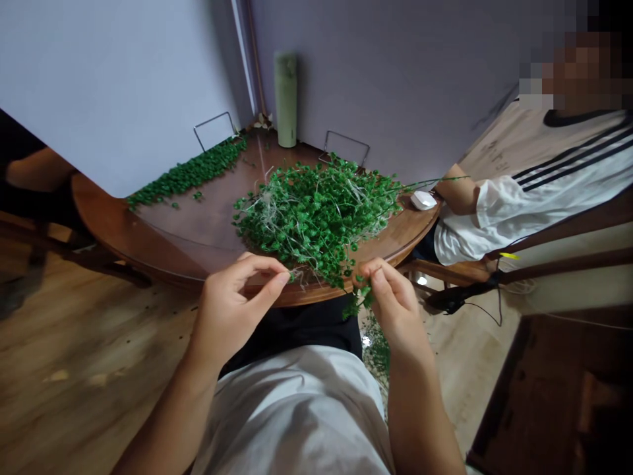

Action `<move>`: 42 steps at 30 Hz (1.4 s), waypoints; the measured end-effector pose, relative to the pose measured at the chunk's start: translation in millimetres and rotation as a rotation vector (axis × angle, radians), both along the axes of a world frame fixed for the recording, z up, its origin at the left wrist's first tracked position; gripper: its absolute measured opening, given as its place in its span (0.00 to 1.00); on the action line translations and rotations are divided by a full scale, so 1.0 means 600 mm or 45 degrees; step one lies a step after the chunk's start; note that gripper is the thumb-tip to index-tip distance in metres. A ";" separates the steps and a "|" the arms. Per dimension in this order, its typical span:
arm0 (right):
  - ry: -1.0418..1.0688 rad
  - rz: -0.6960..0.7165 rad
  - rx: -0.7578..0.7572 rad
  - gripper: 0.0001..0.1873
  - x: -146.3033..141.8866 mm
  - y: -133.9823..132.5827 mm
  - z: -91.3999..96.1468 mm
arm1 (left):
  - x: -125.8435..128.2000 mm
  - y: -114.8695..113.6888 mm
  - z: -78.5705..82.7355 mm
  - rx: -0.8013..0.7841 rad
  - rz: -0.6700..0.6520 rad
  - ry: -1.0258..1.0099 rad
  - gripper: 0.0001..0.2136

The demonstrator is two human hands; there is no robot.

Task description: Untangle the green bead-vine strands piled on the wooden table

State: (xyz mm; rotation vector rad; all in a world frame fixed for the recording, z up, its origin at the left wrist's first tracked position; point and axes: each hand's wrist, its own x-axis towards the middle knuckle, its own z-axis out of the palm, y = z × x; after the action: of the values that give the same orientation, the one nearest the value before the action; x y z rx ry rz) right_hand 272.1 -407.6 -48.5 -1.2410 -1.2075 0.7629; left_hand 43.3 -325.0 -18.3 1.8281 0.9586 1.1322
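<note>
— two hands work over the near edge of the curved wooden bench (106,221). what are they on?

— the heap of green leafy sprigs (311,218), matted with pale fibres (295,276). it sits mid-bench, towards the near right, and spills over the edge. the left hand (232,310) has its grip closed in a fine pinch, thumb and forefinger on those pale fibres.

— and the right hand (395,307)?

— its grip is closed too, thumb and fingertips pinching a green sprig (357,300) that hangs from the heap, just below the bench edge. neither hand is clenched in a fist.

— how do the arms stand?

— both forearms rise from the near side, wrists bent, hands well apart, one on either side of the person's white shirt (291,415).

— what does this hold call for?

— slow fingertip work, i'd judge. the strands look tangled, so a hard pull would likely drag the whole mass.

— what else is about?

— a band of loose green sprigs (188,173) lies along the far left edge, near a wire stand (212,120). a pale green flask (285,99) stands in the far corner, and a white rounded object (424,200) sits at the right, just beside a co-worker's forearm (457,194) and white sleeve (494,224).
</note>
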 end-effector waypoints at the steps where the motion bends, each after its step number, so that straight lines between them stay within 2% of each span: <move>1: -0.068 0.000 0.019 0.20 -0.005 0.001 0.002 | 0.004 -0.001 -0.002 -0.038 0.005 -0.022 0.03; 4: -0.332 0.018 0.070 0.21 -0.024 0.007 0.012 | 0.018 -0.003 -0.006 -0.118 0.025 -0.103 0.03; 7: -0.560 0.019 0.124 0.15 -0.044 0.014 0.020 | 0.030 -0.005 -0.008 -0.167 0.022 -0.169 0.04; 9: -0.607 0.033 0.169 0.12 -0.055 0.018 0.023 | 0.036 -0.007 -0.010 -0.194 0.005 -0.185 0.06; 19: -0.564 -0.014 0.265 0.07 -0.063 0.023 0.023 | 0.044 -0.005 -0.017 -0.223 -0.150 -0.223 0.04; 31: -0.551 -0.097 0.301 0.07 -0.061 0.024 0.019 | 0.044 -0.009 -0.015 -0.315 -0.184 -0.206 0.08; 37: -0.473 -0.095 0.309 0.05 -0.062 0.025 0.019 | 0.051 -0.012 -0.014 -0.359 -0.158 -0.300 0.06; 42: -0.433 -0.054 0.247 0.05 -0.061 0.025 0.018 | 0.053 -0.018 -0.016 -0.473 -0.176 -0.393 0.06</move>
State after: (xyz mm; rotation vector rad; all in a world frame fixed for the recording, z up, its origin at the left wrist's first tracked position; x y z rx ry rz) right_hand 235.5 -392.3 -37.6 -1.2614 -1.4868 0.4002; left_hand 75.4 -335.5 -28.1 1.3541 0.7869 1.0340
